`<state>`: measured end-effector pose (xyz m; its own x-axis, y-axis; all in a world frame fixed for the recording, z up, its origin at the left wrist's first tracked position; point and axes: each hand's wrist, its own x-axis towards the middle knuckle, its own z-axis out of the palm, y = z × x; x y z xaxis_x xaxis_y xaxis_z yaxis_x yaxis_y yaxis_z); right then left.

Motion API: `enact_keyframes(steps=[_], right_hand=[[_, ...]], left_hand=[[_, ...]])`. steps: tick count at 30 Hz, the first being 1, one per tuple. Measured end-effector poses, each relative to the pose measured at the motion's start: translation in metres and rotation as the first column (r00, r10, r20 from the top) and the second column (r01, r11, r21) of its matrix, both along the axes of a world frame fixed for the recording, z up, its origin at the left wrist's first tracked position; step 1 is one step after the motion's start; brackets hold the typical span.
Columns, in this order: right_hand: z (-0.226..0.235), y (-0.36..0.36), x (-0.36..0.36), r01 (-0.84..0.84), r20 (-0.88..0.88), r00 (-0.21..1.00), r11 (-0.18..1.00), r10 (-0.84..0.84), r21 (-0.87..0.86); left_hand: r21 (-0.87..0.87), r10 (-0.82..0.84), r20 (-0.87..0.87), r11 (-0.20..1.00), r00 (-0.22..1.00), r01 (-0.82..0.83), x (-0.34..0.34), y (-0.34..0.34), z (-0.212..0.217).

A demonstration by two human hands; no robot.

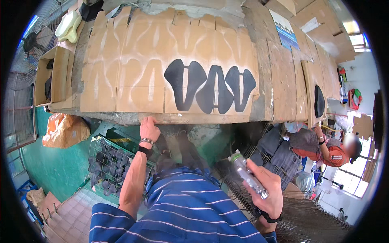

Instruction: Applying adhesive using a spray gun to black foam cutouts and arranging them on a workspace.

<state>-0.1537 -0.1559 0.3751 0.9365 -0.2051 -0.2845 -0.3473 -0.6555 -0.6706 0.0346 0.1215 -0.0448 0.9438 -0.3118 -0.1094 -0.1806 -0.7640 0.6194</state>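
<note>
My left hand (149, 128) rests with its fingers on the front edge of a cardboard-covered worktable (121, 87). Three black shoe-sole pieces (210, 87) lie side by side on the cardboard, to the right of that hand. Pale sprayed outlines of soles cover the rest of the cardboard. My right hand (267, 190) holds a silver spray can (248, 174) low, near my waist, its cap pointing up and left. I wear a blue striped shirt (182, 214).
A wire basket (106, 160) of dark sole pieces stands under the table at the left. Wire racks (279, 156) with more pieces stand at the right, where another person (328, 148) in orange bends over. An open cardboard box (52, 77) and a fan (30, 42) are far left.
</note>
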Motion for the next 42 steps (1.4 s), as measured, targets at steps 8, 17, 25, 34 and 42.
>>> enact_keyframes(steps=[8, 17, 25, 34, 42], right_hand=[[-0.003, 0.010, 0.022, -0.037, 0.041, 0.999, 0.998, 0.035, 0.056], [-0.012, 0.021, 0.050, -0.012, 0.170, 0.985, 0.998, 0.002, 0.060], [-0.004, 0.021, 0.046, -0.015, 0.103, 0.995, 0.999, 0.010, 0.048], [-0.002, 0.027, 0.038, 0.096, 0.047, 0.994, 0.992, -0.101, 0.087], [0.000, 0.020, 0.008, -0.004, -0.035, 0.999, 0.999, 0.005, 0.042]], left_hand=[[-0.013, -0.065, -0.126, 0.998, 0.990, 0.064, 0.019, 0.020, -0.024], [0.003, -0.106, -0.241, 0.994, 0.965, 0.109, 0.028, 0.022, -0.029], [0.013, -0.108, -0.228, 0.993, 0.968, 0.114, 0.029, 0.022, -0.028], [-0.001, -0.114, -0.246, 0.993, 0.962, 0.118, 0.029, 0.022, -0.026], [0.018, -0.130, -0.222, 0.990, 0.966, 0.137, 0.030, 0.022, -0.029]])
